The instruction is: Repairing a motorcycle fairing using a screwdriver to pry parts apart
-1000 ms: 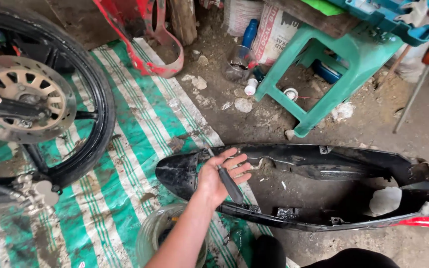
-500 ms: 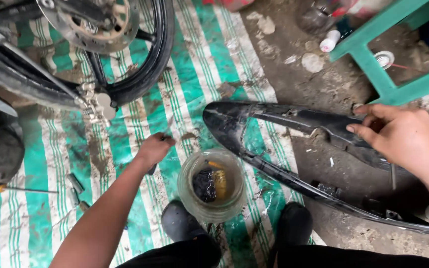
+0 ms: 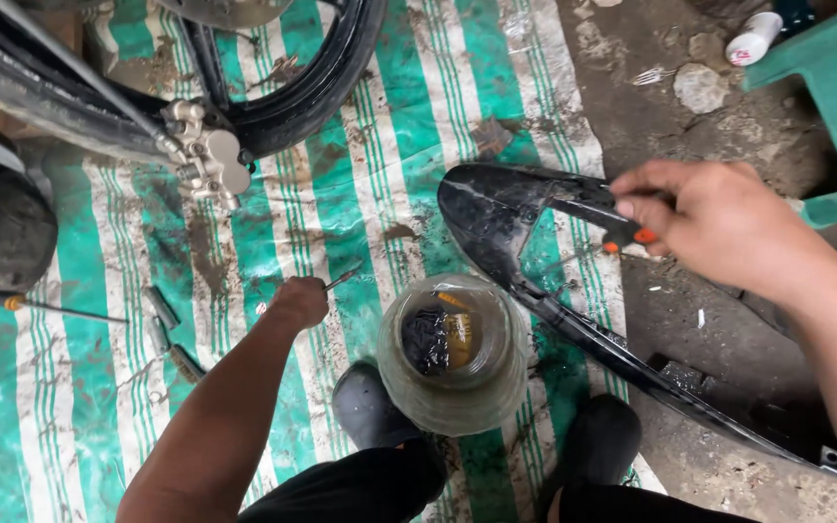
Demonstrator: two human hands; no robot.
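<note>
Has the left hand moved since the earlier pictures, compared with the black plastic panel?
Yes. The left hand left the black plastic panel, crossed to the far side of the jar, and now grips a thin tool above the striped tarp.

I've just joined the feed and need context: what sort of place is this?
Probably an informal motorcycle repair spot on bare ground. A wheel with a brake caliper lies on a dirty striped tarp, a black body panel lies beside it, and a jar holds small parts.

My left hand (image 3: 297, 302) reaches down, grip closed; my right hand (image 3: 719, 223) extends forward, fingers curled tight.
</note>
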